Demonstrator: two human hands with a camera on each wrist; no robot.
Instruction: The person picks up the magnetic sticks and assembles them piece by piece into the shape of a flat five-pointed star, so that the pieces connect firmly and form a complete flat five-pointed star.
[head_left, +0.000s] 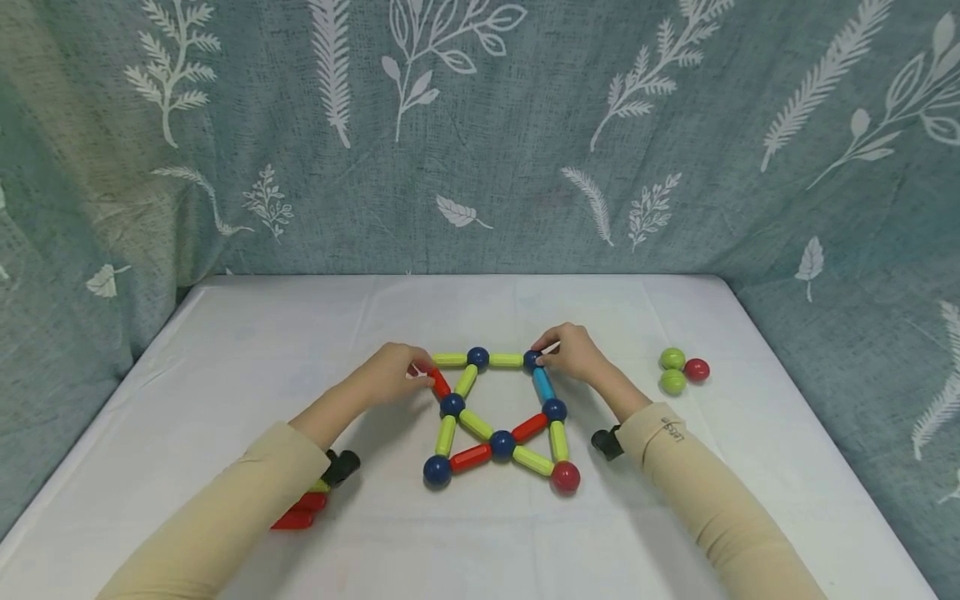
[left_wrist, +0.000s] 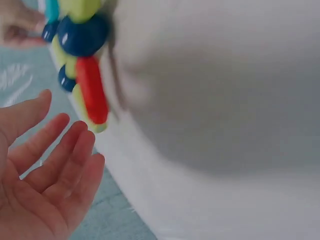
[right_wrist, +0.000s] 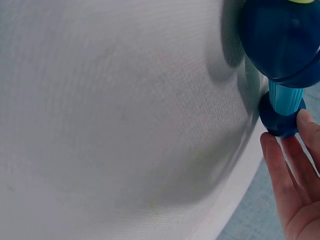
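A flat figure of toy building rods and balls lies on the white table. The left hand (head_left: 388, 373) is beside a red rod (head_left: 440, 383) at the figure's far left. In the left wrist view, the left hand (left_wrist: 50, 175) has its fingers spread loosely, a little apart from that red rod (left_wrist: 92, 90). At the far right corner, the right hand (head_left: 573, 353) pinches a dark blue ball (head_left: 531, 360) between thumb and fingers. A light blue rod (head_left: 543, 384) runs from this ball to another dark blue ball (head_left: 554, 410). A red ball (head_left: 566, 477) forms the near right corner.
Two green balls (head_left: 672, 382) and a red ball (head_left: 697, 370) lie to the right. Red rods (head_left: 294, 520) and a green one are partly hidden by the left sleeve (head_left: 217, 508). A patterned teal cloth (head_left: 480, 167) hangs behind the table (head_left: 247, 325).
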